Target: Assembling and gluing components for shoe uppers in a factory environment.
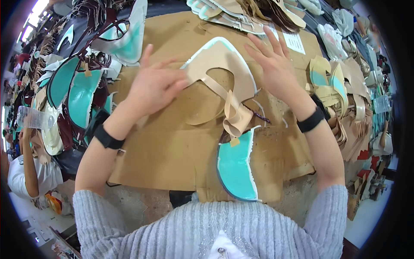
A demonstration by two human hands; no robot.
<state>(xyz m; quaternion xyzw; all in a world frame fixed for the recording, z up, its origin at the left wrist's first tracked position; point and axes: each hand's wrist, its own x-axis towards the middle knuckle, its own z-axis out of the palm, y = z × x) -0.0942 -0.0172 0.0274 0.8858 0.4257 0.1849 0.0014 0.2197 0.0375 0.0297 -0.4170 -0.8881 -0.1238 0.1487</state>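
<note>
On the brown cardboard before me lies a beige leather shoe-upper piece (pixel 228 58), curved like an arch, with a white edge and a thin strap curling down from it. Beside its left end is my left hand (pixel 157 84), slightly blurred, fingers apart; I cannot tell whether a fingertip touches the piece. Past its right edge my right hand (pixel 278 67) hovers with fingers spread and nothing in it. The strap's looped end lies by a turquoise-coated panel (pixel 237 162), dark along its curved left edge and white along the other, close to my body.
The cardboard sheet (pixel 151 164) covers the table. Stacked beige pieces (pixel 235 13) lie at the far edge, beside a white paper (pixel 294 42). Turquoise panels (pixel 82 97) pile up at left, more beige pieces (pixel 330 82) at right. Another person's arm (pixel 29 162) shows far left.
</note>
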